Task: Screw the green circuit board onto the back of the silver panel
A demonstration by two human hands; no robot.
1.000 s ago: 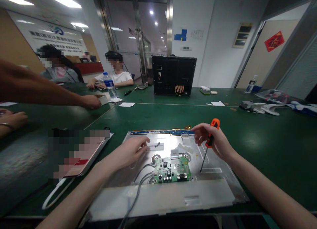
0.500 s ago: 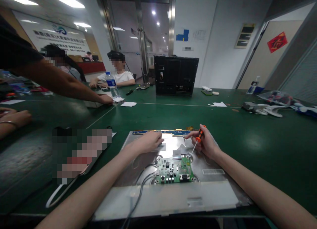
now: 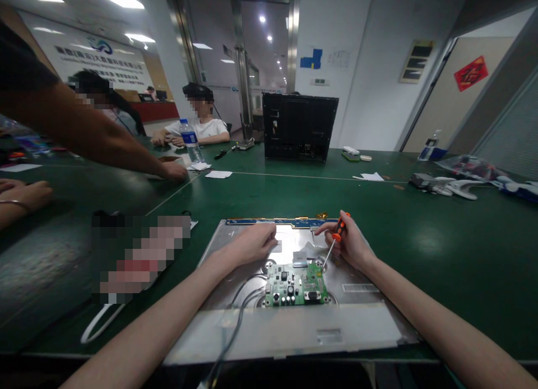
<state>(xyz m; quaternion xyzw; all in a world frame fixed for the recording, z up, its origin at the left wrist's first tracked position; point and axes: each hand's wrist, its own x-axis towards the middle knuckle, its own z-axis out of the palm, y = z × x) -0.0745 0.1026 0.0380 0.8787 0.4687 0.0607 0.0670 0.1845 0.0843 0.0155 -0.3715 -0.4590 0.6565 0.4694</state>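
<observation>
My right hand point(image 3: 355, 246) is closed round the orange-and-black handle of a screwdriver point(image 3: 337, 236). The screwdriver slants down, its tip at the upper right corner of a green circuit board point(image 3: 296, 285). That board lies on the silver metal back of a display panel point(image 3: 357, 274). Over the panel's upper left part is my left hand point(image 3: 257, 244), fingers curled together; whatever they may hold is hidden. A blue circuit strip point(image 3: 247, 223) runs along the panel's far edge. Dark cables point(image 3: 240, 316) lead from the green board over the near edge.
A black monitor housing point(image 3: 300, 128) stands across the green table point(image 3: 445, 232). At left lies a blurred-out device point(image 3: 143, 260) with a white cable. Another person's arm point(image 3: 113, 142) reaches across the left side, near a water bottle point(image 3: 190, 142). Grey and white parts point(image 3: 445, 184) lie at right.
The other person's hand at left has shifted slightly left. My view has tilted a little, so the panel sits marginally higher. Both my hands stay nearly in place, the screwdriver tip still at the board's corner.
</observation>
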